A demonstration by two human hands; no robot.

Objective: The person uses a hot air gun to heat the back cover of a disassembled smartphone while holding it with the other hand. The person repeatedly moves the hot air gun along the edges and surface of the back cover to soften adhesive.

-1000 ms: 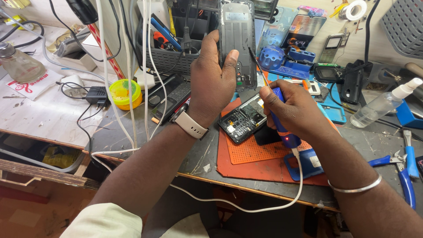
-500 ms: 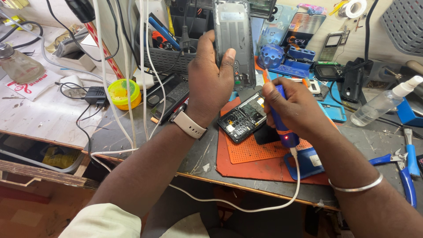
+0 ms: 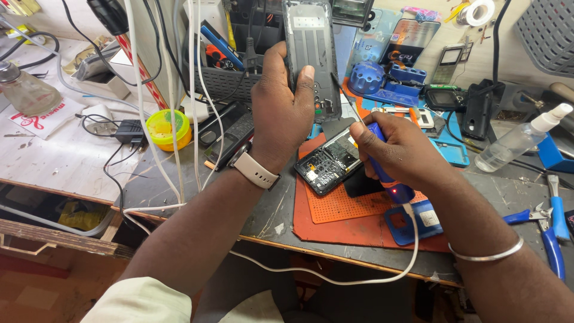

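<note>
1. Phone back cover (image 3: 311, 54): grey, inner side facing the camera, held upright above the bench in the left hand (image 3: 281, 113), fingers and thumb clamped on its lower edge.
2. Soldering iron (image 3: 385, 170): blue-handled, red light lit near its base, white cord trailing off the bench edge. Right hand (image 3: 406, 152) closed around the handle; thin tip angled up towards the cover's lower right edge. Whether the tip touches the cover cannot be told.
3. Opened phone (image 3: 332, 161): circuit side up, lying on the orange perforated work mat (image 3: 347, 206) just below both hands.
4. Risks, as judged: the hot tip could scorch the plastic cover or the thumb close by; the cord could snag on the bench edge and jerk the tip; a loosened grip would drop the cover onto the exposed board.
5. Packages and labels: round yellow tub (image 3: 168, 128) with green rim, left of the mat; clear spray bottle (image 3: 517, 140), white nozzle, at right; glass bottle (image 3: 27, 90) on a white card with red print, far left.
</note>
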